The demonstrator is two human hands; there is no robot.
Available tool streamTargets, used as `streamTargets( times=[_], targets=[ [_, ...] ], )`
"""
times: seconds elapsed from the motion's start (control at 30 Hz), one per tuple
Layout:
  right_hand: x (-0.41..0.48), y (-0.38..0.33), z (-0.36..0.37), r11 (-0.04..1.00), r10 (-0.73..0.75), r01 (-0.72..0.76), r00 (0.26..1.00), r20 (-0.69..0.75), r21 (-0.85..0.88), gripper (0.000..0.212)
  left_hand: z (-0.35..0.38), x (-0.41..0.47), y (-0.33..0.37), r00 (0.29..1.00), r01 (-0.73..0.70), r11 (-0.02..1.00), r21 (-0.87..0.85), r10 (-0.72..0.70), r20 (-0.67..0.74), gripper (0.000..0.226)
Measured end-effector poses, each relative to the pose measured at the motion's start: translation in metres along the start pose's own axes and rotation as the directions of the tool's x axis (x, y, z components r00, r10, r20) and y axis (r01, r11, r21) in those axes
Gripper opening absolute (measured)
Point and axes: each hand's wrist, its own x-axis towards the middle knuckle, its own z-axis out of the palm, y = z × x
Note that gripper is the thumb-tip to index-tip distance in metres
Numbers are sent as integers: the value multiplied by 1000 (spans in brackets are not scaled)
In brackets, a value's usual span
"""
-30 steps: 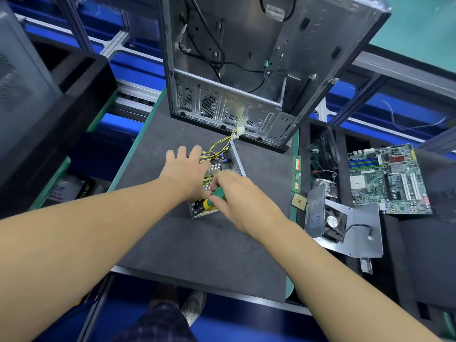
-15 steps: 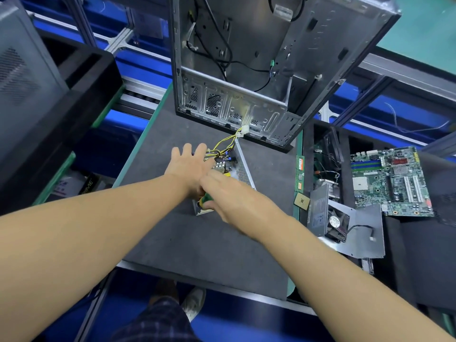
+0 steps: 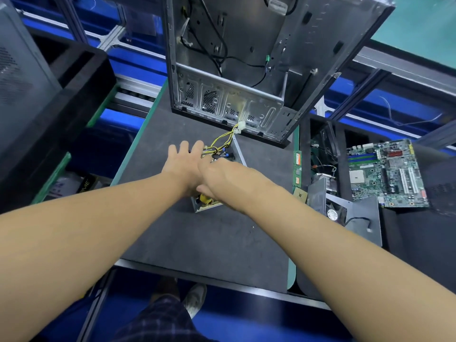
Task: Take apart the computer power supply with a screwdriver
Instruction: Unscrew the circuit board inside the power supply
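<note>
Your two hands cover most of the power supply [image 3: 238,154], so you see only its metal side wall on the right, a strip of its near edge, and a few parts at its far end. The screwdriver cannot be made out. A yellow piece [image 3: 204,198] shows just under your right thumb, but whether it is a tool handle or a part on the board is not clear. The case [image 3: 237,102] is cut off by the top of the view, and the grey box [image 3: 17,77] at far left is cut off too. The power supply lies open in the middle of the dark table [image 3: 197,238], just in front of the case, and yellow wires [image 3: 222,139] run from it to a white plug [image 3: 239,125] touching the case's lower edge. To the right, off the table, a motherboard [image 3: 387,174] lies flat. Nearer to you there, a fan [image 3: 333,213] sits on a grey plate [image 3: 362,218]. A green memory stick [image 3: 297,166] and a small square chip [image 3: 300,193] sit along the table's right edge. A black tray [image 3: 74,95] stands to the left. Your left hand [image 3: 183,166] rests on the left side of the power supply with its fingers straight and spread. Your right hand [image 3: 229,176] lies over the middle, touching the left, with its fingers bent down out of sight. What it grips, if anything, cannot be told.
</note>
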Motion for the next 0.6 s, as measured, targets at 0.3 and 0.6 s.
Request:
streamTargets(
  times=[0.3, 0.6],
  targets=[
    [-5, 10, 6, 980, 56, -63, 998, 41, 191, 41, 3, 3, 2, 1000, 8, 1000, -14, -8, 3, 59],
    [-1, 5, 17, 857, 95, -138, 989, 110, 496, 29, 4, 2, 2, 1000, 2, 999, -52, -2, -1, 59]
  ],
)
